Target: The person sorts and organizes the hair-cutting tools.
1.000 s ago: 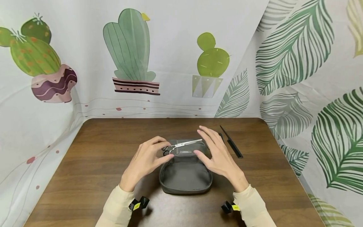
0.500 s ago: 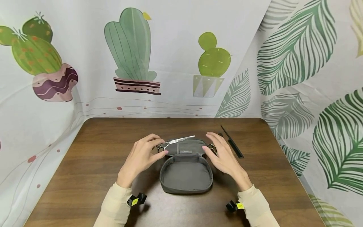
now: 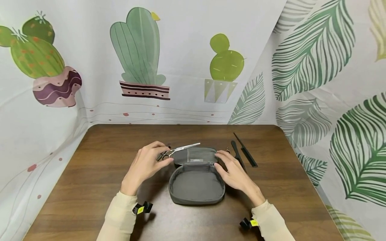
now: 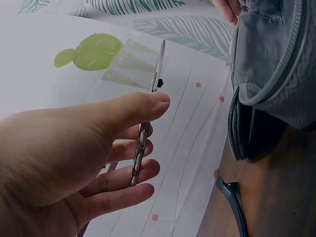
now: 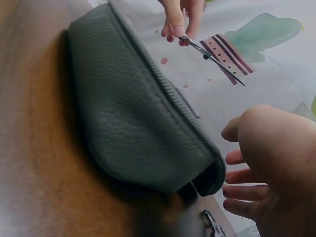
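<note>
My left hand (image 3: 144,167) pinches a pair of silver scissors (image 3: 187,146) by the handles, thumb against the fingers. Their blades point right, above the raised lid of a grey zip pouch (image 3: 197,202). In the left wrist view, the scissors (image 4: 159,64) appear edge-on. The pouch stands unzipped in front of me, its lid folded back. Beside the lid's right edge, my right hand (image 3: 236,172) has its fingers spread and holds nothing. Right wrist view: those fingers (image 5: 247,192) lie close to the lid's edge; whether they touch it I cannot tell.
A black tail comb (image 3: 249,156) lies to the right, with another black long-handled tool (image 3: 236,150) beside it, partly hidden by the right hand. A gold-ringed handle (image 3: 228,150) shows behind that hand. Left of the pouch lies a black curved piece (image 4: 232,202), perhaps a clip.
My left hand has carried the scissors left, away from over the middle of the lid. The right hand first moved right, then came down beside the lid's right edge.
</note>
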The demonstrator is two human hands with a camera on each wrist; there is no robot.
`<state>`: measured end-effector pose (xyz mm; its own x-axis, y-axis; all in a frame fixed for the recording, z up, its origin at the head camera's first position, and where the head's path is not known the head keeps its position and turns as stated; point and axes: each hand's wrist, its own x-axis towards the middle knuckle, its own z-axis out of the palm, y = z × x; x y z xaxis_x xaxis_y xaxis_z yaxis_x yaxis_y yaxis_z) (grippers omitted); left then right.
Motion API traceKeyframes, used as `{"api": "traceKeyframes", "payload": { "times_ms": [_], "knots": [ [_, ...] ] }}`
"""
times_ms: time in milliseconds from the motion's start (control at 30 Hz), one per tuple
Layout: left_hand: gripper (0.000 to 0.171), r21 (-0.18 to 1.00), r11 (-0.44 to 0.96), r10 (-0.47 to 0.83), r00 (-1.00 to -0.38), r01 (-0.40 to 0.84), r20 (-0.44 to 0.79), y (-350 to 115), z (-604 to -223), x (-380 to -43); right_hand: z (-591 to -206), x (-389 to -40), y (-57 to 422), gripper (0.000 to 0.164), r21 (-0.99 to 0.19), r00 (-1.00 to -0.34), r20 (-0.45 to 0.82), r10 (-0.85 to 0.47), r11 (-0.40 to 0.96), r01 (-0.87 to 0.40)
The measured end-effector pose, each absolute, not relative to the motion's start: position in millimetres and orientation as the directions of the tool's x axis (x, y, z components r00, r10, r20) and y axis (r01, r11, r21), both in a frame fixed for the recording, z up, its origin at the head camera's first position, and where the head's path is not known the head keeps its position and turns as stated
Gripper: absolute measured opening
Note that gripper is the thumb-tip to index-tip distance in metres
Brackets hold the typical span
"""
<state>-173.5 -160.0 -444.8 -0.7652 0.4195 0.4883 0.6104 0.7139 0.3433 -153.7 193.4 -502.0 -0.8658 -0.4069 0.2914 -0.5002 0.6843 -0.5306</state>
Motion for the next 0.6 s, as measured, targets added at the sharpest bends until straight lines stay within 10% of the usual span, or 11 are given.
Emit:
{"api": "traceKeyframes", "payload": {
  "times_ms": [600],
  "knots": [
    [0.030,0.347,0.753,0.417,-0.813,0.559,0.406,-185,-458,-179,-514,-152,191,0.037,-0.483,-0.821,0.374,-0.432,0.665,-0.570]
  ]
}}
